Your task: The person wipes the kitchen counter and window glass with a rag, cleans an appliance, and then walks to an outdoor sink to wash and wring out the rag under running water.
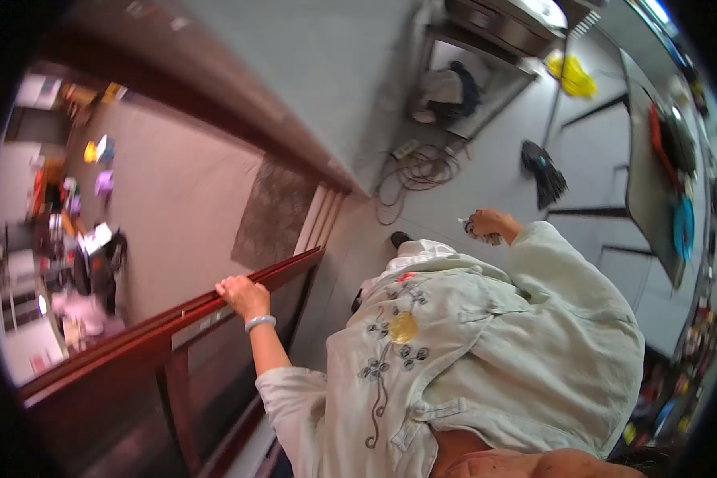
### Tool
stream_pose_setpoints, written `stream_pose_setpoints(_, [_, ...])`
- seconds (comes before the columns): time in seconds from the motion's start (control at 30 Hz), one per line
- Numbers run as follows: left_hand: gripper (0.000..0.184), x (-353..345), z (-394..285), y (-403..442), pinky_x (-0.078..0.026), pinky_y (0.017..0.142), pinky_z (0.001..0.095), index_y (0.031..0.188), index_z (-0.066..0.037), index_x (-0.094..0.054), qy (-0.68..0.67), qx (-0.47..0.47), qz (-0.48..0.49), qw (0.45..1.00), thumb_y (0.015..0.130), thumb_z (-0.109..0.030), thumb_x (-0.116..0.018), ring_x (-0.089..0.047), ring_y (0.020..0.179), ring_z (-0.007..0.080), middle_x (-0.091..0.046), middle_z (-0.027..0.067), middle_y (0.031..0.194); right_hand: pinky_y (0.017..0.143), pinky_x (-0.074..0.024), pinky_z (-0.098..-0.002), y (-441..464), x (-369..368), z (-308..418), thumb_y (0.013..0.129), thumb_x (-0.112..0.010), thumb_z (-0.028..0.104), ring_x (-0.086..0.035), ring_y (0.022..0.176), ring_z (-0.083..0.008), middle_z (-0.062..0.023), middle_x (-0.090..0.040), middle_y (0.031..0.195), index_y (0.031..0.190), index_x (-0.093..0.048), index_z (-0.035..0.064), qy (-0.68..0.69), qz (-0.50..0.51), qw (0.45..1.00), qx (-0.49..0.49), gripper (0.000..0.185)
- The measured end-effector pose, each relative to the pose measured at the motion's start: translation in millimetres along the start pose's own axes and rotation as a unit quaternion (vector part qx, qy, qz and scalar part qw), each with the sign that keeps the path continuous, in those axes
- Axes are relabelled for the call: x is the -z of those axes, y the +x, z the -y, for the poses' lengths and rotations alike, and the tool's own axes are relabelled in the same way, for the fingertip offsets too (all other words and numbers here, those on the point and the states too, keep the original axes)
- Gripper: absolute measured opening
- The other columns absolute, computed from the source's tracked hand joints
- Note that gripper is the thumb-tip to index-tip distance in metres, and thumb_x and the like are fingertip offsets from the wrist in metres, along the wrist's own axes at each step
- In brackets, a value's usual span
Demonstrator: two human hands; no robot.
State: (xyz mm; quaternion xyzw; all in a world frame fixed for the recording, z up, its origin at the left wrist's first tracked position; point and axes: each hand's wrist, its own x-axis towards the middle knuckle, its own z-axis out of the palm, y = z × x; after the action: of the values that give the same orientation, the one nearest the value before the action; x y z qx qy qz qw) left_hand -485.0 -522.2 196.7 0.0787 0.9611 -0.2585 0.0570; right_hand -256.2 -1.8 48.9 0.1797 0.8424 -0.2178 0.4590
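Observation:
My left hand (245,296), with a pale bangle at the wrist, is closed over the edge of a reddish-brown framed door (175,327) with dark panels. Away from the door, at my other side, my right hand (492,226) is closed around a small crumpled-looking grey and white thing (486,236). Its kind is too small and blurred to tell. My light green embroidered jacket (470,342) fills the lower middle of the view.
Beyond the doorway lies a pinkish floor (183,159) with a dark mat (275,211) and a motorbike (95,267). Inside, a coiled cable (426,171), a black mop head (543,175) and a yellow bag (572,76) lie near a table (653,183).

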Motion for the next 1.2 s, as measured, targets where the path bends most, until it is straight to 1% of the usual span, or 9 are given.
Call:
stream_pose_setpoints(0.27, [0.047,-5.4,-7.2,-8.3,-0.014,0.109,0.0432,0.112,-0.001,-0.056,0.047,0.045,0.027,0.997,0.075,-0.03,-0.058,-0.04,0.12,0.0273,-0.055,0.0147,0.117,0.075,-0.0499,-0.0422,45.2,101.0,129.2,0.071,-0.055,0.02,-0.061,0.093,-0.0321,-0.0118,-0.063,0.101,0.102,-0.063,0.0093,-0.075,0.006,0.989,0.131,0.034])
stream_pose_setpoints(0.33, [0.049,-7.0,-8.4,-9.3,-0.013,0.109,0.044,0.116,-0.001,-0.054,0.048,0.068,0.057,0.995,0.077,-0.029,-0.056,-0.039,0.121,0.0278,-0.054,0.015,0.12,0.062,-0.0526,-0.0379,67.0,104.6,153.4,0.071,-0.052,0.011,-0.066,0.074,-0.0282,-0.0144,-0.065,0.085,0.095,-0.062,0.0071,-0.029,0.004,0.974,0.225,0.026])
stream_pose_setpoints(0.47, [0.049,-21.3,-9.4,-14.4,-0.014,0.109,0.0451,0.116,0.001,-0.053,-0.003,0.101,0.047,0.994,0.077,-0.029,-0.055,-0.04,0.12,0.0304,-0.053,0.018,0.12,0.078,-0.0488,-0.0405,134.4,87.6,195.1,0.07,-0.055,0.016,-0.06,0.093,-0.0329,-0.0165,-0.059,0.106,0.106,-0.061,0.0113,-0.144,-0.045,0.923,0.353,0.037])
stream_pose_setpoints(0.6, [0.046,-43.5,-10.6,-10.2,-0.016,0.108,0.0465,0.109,0.002,-0.056,-0.065,0.147,0.025,0.987,0.076,-0.03,-0.057,-0.04,0.119,0.0326,-0.053,0.0215,0.118,0.074,-0.0494,-0.0422,191.1,87.7,256.4,0.067,-0.06,0.015,-0.061,0.091,-0.0346,-0.0165,-0.063,0.095,0.1,-0.062,0.0088,-0.096,-0.043,0.889,0.445,0.033])
stream_pose_setpoints(0.7, [0.048,-49.6,-6.6,-8.6,-0.016,0.108,0.0471,0.108,0.004,-0.055,-0.1,0.174,0.045,0.979,0.075,-0.031,-0.06,-0.039,0.12,0.0351,-0.051,0.0254,0.119,0.082,-0.0465,-0.0422,223.6,89.0,313.9,0.071,-0.055,0.017,-0.056,0.097,-0.0343,-0.0169,-0.055,0.111,0.109,-0.059,0.0094,-0.18,0.04,0.915,0.359,0.039])
stream_pose_setpoints(0.9, [0.052,-77.5,18.0,-18.6,-0.013,0.109,0.0478,0.109,0.003,-0.054,-0.091,0.166,0.098,0.977,0.074,-0.036,-0.06,-0.036,0.123,0.0364,-0.047,0.0274,0.124,0.083,-0.0464,-0.04,232.2,105.7,429.3,0.072,-0.057,0.019,-0.057,0.096,-0.0327,-0.0156,-0.056,0.11,0.107,-0.059,0.0076,-0.168,-0.019,0.89,0.423,0.037])
stream_pose_setpoints(1.07, [0.05,-93.2,26.1,-24.2,-0.018,0.107,0.0486,0.097,-0.002,-0.056,-0.166,0.198,0.064,0.964,0.067,-0.04,-0.065,-0.043,0.112,0.0315,-0.054,0.0183,0.108,0.09,-0.0427,-0.0368,238.7,126.5,516.9,0.069,-0.059,0.02,-0.054,0.105,-0.0303,-0.0117,-0.056,0.113,0.11,-0.059,0.0089,-0.187,-0.005,0.864,0.468,0.043])
stream_pose_setpoints(1.13, [0.02,-162.4,14.6,-23.1,-0.025,0.099,0.0598,0.083,-0.015,-0.06,-0.129,0.176,-0.141,0.966,0.074,-0.033,-0.057,-0.053,0.095,0.0259,-0.057,0.0074,0.099,0.084,-0.0459,-0.0407,236.8,134.2,554.3,0.069,-0.058,0.021,-0.057,0.101,-0.0325,-0.0155,-0.058,0.108,0.112,-0.059,0.0144,-0.225,-0.027,0.862,0.453,0.043])
stream_pose_setpoints(1.2, [0.018,-197.3,5.1,-17.8,-0.024,0.099,0.0611,0.083,-0.018,-0.062,-0.154,0.181,-0.194,0.952,0.075,-0.034,-0.057,-0.052,0.102,0.0266,-0.058,0.007,0.103,0.082,-0.0468,-0.0427,237.9,137.8,595.7,0.068,-0.058,0.02,-0.057,0.101,-0.0321,-0.0144,-0.058,0.109,0.11,-0.059,0.0144,-0.231,-0.026,0.866,0.442,0.043])
